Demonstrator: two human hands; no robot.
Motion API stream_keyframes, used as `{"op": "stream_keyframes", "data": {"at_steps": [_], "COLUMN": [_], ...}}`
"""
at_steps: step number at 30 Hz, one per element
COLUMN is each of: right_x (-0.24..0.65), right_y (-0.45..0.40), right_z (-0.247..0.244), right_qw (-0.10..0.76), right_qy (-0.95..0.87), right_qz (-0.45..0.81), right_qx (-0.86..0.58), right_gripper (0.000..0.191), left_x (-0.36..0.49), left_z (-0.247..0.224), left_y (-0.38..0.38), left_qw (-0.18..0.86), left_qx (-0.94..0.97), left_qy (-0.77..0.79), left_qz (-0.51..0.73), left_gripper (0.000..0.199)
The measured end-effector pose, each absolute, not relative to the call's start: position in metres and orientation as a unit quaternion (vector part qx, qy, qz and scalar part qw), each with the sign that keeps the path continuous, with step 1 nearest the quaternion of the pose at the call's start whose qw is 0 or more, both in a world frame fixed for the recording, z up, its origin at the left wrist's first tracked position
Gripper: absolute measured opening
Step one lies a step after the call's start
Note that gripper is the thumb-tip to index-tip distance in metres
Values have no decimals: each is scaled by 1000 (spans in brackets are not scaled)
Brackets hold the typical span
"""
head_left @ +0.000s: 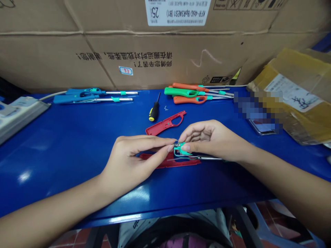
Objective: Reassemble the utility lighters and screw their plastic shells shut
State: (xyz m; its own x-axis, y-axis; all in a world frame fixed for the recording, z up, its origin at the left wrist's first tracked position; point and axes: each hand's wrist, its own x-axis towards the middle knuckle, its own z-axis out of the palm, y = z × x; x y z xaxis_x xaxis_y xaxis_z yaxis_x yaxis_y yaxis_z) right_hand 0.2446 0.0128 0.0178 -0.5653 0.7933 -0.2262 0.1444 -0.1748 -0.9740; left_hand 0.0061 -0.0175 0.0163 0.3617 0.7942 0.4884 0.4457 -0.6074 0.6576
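Note:
Between the fingertips of both hands is a small green trigger [185,147] with a dark metallic piece at its left end and thin wires hanging below. My left hand [139,155] pinches the dark end between thumb and fingers. From the other side, my right hand [209,139] grips the green part. Just beneath lies one red lighter half-shell [178,163], partly covered by my left hand, with a metal tube [210,158] running right from it. The other red half-shell [167,123], with its finger loop, rests flat behind my hands.
A black-and-yellow screwdriver [154,112] and several tiny screws [166,108] lie behind the shells. Blue lighters [80,95] sit at back left, orange and green lighters [191,93] at back centre. A power strip [22,112], a phone [262,126], a taped parcel [297,96] and a large carton [129,44] surround the blue table.

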Motion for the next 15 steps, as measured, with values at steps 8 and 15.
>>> {"op": "stream_keyframes", "data": {"at_steps": [8, 15], "right_x": [244, 241], "right_y": [12, 12], "right_z": [19, 17], "right_qw": [260, 268], "right_qy": [-604, -614], "right_qz": [639, 635], "right_qx": [-399, -385], "right_gripper": [32, 26], "left_x": [5, 5], "left_z": [18, 16], "left_y": [-18, -18], "left_qw": [231, 232], "left_qx": [799, 803], "left_qy": [377, 368], "left_qz": [407, 407], "left_gripper": [15, 14]}}
